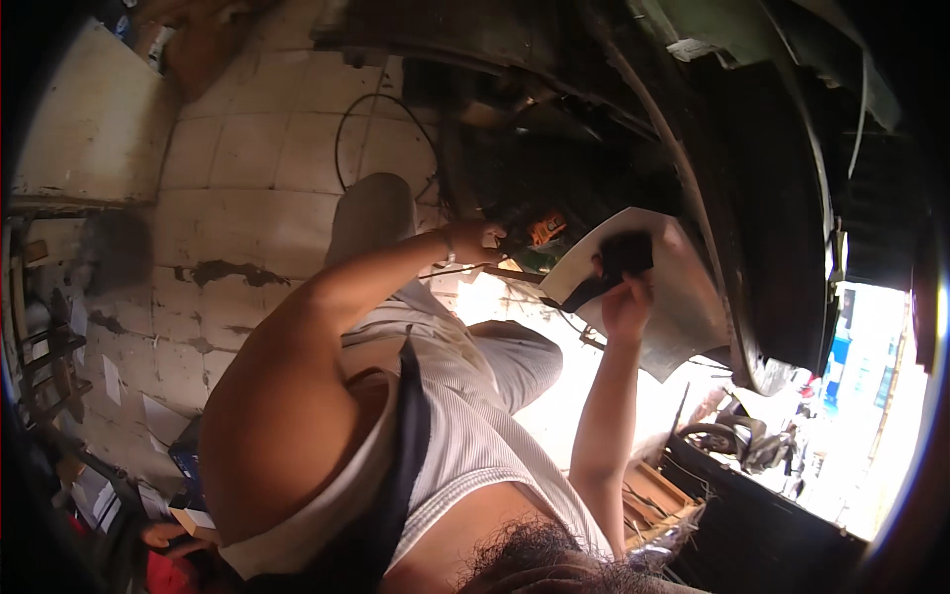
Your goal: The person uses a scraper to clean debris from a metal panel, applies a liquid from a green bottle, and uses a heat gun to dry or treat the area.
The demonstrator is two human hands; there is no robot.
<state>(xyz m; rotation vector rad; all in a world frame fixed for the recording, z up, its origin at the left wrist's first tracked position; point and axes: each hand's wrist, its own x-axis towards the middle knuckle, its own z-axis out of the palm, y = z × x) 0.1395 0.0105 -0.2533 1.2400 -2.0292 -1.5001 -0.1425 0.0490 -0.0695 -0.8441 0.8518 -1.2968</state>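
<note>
My right hand is raised at a curved, pale sheet panel. Its fingers are closed on the lower edge of a black, squarish piece, perhaps cloth or a pad, which lies against the panel's face. A dark strip runs down and left from that piece. My left hand, a band at its wrist, reaches forward with fingers apart near an orange object in the shadow; the fingertips are partly lost in the dark. A thin dark rod or cable passes just below this hand.
Dark vehicle-like bodywork arches over the right side. A black cable loops on the tiled floor. A slatted wooden crate stands lower right, with a motorcycle beyond. At lower left another person's hand shows.
</note>
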